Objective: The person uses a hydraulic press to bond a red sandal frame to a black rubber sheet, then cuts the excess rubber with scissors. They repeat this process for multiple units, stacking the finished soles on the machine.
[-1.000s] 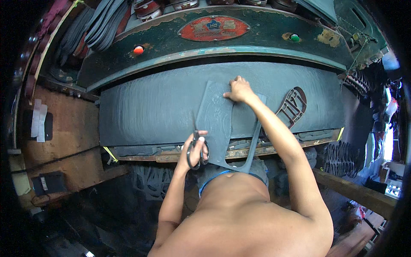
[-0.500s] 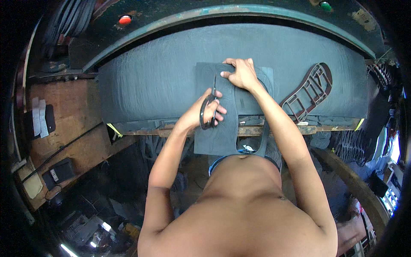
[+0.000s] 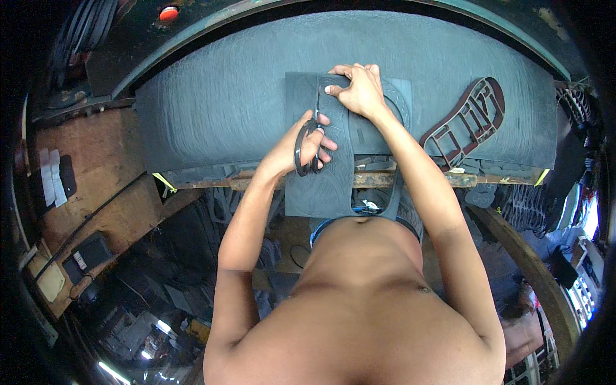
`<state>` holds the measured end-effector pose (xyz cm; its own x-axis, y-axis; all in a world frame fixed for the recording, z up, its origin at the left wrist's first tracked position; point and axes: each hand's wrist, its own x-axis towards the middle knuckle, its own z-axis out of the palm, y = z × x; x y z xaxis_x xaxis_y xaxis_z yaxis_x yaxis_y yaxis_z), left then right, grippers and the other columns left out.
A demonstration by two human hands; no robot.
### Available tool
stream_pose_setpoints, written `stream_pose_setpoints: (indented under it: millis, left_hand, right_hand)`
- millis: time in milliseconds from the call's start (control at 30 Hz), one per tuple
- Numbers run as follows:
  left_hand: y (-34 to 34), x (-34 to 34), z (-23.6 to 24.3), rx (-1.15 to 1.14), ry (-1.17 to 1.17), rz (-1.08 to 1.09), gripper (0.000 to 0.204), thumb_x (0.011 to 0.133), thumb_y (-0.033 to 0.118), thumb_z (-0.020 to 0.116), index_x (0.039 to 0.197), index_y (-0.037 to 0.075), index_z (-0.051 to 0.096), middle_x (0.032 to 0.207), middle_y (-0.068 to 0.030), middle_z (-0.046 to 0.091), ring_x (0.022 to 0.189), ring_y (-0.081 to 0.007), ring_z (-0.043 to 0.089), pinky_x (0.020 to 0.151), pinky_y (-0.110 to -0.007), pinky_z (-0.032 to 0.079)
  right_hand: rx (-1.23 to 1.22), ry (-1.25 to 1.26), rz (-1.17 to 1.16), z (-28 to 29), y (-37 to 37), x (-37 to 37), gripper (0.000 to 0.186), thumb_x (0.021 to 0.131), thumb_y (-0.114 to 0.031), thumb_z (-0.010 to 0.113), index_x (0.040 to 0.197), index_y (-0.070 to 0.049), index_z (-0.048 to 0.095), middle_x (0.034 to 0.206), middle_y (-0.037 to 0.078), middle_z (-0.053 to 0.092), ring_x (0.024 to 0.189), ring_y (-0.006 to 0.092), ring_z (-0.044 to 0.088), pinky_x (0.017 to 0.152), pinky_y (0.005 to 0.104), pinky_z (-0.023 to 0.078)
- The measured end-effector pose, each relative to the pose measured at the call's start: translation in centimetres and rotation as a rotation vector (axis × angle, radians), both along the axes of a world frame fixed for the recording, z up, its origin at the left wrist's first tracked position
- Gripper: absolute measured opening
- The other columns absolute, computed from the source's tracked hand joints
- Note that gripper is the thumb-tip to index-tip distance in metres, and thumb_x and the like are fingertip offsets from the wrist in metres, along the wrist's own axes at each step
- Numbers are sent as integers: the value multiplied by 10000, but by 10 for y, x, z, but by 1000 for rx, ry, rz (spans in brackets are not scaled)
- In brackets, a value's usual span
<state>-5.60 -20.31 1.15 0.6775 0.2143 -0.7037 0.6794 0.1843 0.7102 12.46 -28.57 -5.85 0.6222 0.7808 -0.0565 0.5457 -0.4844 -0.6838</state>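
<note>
Left hand [image 3: 300, 146] is gripping black-handled scissors [image 3: 298, 157], right hand [image 3: 361, 92] a flat grey sheet [image 3: 319, 189]; a brown sole-shaped frame [image 3: 475, 133] is lying nearby.

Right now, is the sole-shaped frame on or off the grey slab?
On: the frame lies on the slab, whose grey shows through its openings.

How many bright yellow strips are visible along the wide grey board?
2. One bright yellow strip is at the near left corner of the wide grey board; the other is at its near right corner. The body may hide more.
</note>
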Motion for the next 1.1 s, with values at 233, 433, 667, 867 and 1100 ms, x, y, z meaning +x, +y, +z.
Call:
stream_pose_setpoints:
  millis: [233, 433, 667, 867, 1100]
  left_hand:
    - [6, 2, 2, -40, -16, -14, 316, 1055, 146, 372, 1334, -3, 382, 1003, -219, 680, 704, -180, 666, 603, -317, 565]
    - [11, 1, 14, -105, -3, -46, 346, 1053, 173, 378, 1347, -8, 398, 1045, -246, 683, 750, -201, 695, 609, -318, 571]
    - [26, 20, 41, -218, 254, -103, 338, 1061, 209, 376, 1345, 35, 428, 1096, -242, 704, 758, -244, 710, 611, -376, 605]
    - [42, 47, 47, -187, 315, -233, 417, 1080, 272, 396, 1401, 7, 422, 1059, -242, 728, 733, -215, 714, 614, -355, 609]
    - [42, 46, 38, -24, 311, -247, 426, 1083, 337, 435, 1346, 17, 538, 836, -123, 709, 534, -113, 566, 454, -286, 481]
  right_hand:
    - [71, -30, 10, -12, 2, 1, 374, 774, -347, 814, 1120, -209, 782, 1041, 144, 717, 1065, 317, 573, 1000, 407, 375]
    - [258, -156, 28, -16, -5, -4, 305, 768, -323, 809, 1029, -167, 785, 988, 44, 738, 997, 244, 613, 963, 398, 367]
    - [469, -239, -5, -21, -5, -10, 229, 745, -286, 812, 912, -133, 781, 878, -4, 732, 884, 205, 627, 896, 379, 373]
    - [490, -253, 4, -25, -5, -8, 223, 735, -269, 805, 901, -122, 781, 857, -2, 724, 863, 205, 624, 849, 375, 381]
    - [495, -263, 8, -26, -6, -9, 246, 752, -294, 806, 925, -120, 786, 867, 1, 725, 872, 205, 626, 856, 372, 383]
